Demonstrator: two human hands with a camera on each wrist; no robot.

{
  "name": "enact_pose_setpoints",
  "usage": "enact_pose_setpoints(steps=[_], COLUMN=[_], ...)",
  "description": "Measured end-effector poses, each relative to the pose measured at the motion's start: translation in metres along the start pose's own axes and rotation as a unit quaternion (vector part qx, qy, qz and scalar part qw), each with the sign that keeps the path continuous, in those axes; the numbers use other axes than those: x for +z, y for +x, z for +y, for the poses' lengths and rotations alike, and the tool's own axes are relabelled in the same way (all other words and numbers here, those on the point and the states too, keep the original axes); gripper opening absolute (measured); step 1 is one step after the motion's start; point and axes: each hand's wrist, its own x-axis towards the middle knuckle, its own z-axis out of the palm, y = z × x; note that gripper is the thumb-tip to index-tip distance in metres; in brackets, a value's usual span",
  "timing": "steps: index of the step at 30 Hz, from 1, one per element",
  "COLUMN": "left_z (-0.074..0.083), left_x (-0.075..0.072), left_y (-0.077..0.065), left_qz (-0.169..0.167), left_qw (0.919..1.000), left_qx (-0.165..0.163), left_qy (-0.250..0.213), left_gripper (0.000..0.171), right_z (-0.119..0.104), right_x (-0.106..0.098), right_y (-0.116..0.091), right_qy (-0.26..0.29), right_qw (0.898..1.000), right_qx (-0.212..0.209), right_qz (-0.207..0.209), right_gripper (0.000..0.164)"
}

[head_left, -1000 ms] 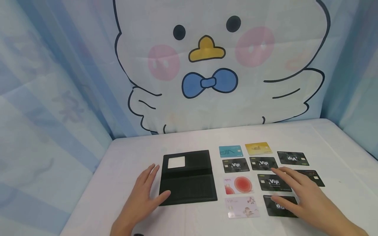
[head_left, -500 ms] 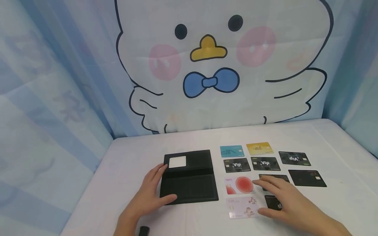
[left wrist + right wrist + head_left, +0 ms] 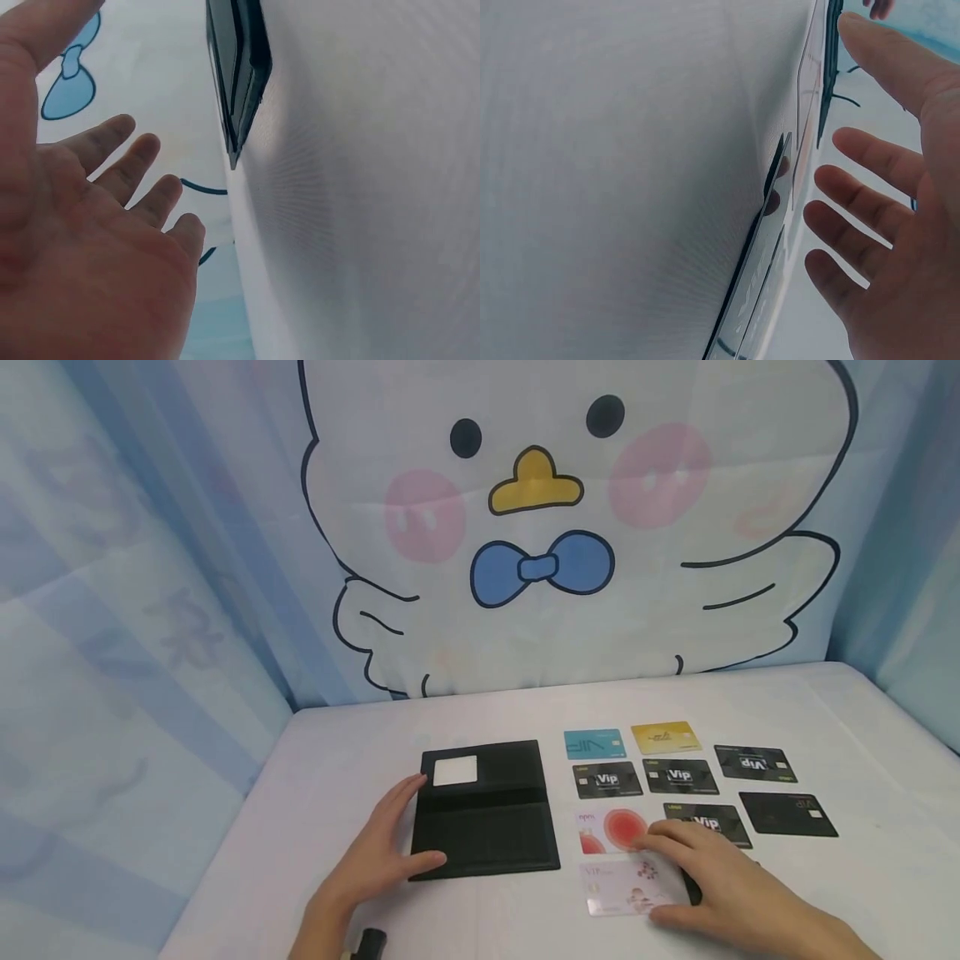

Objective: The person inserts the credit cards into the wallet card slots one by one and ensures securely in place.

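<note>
An open black wallet (image 3: pixel 483 839) with a white window lies flat on the table. My left hand (image 3: pixel 382 864) is at its left edge, fingers spread; in the left wrist view the hand (image 3: pixel 112 247) stays apart from the wallet (image 3: pixel 240 60). Over the cards on the right is my right hand (image 3: pixel 723 885), its fingertips above the pale pink VIP card (image 3: pixel 611 893) and the card with red circles (image 3: pixel 622 828). In the right wrist view that hand (image 3: pixel 900 225) has relaxed fingers and holds nothing. It mostly hides a black card (image 3: pixel 692 887).
Behind lie a teal card (image 3: pixel 595 744), a gold card (image 3: pixel 666 737) and several black Vip cards (image 3: pixel 678 775). A plain black card (image 3: pixel 787 814) lies at the right. A small black object (image 3: pixel 371 943) shows at the front edge by my left wrist.
My right hand has moved left, from over the black cards to the pink cards. My left hand has shifted slightly right, closer against the wallet's edge. The camera view has drifted a little.
</note>
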Motion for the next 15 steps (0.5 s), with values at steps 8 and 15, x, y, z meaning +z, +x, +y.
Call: enact_pose_setpoints(steps=[8,15], left_z=[-0.013,-0.024], left_x=[0.001,0.003], left_y=[0.001,0.002], left_qz=[0.017,0.008], left_qw=[0.9997,0.9995], left_qx=[-0.008,-0.014], left_qy=[-0.013,-0.029], left_gripper=[0.099,0.101], right_z=[0.000,0.000], right_x=[0.001,0.001], right_y=[0.000,0.000], right_qy=[0.005,0.008], right_qw=[1.000,1.000], right_qx=[0.002,0.005], right_qz=[-0.022,-0.027], right_gripper=[0.073,0.073])
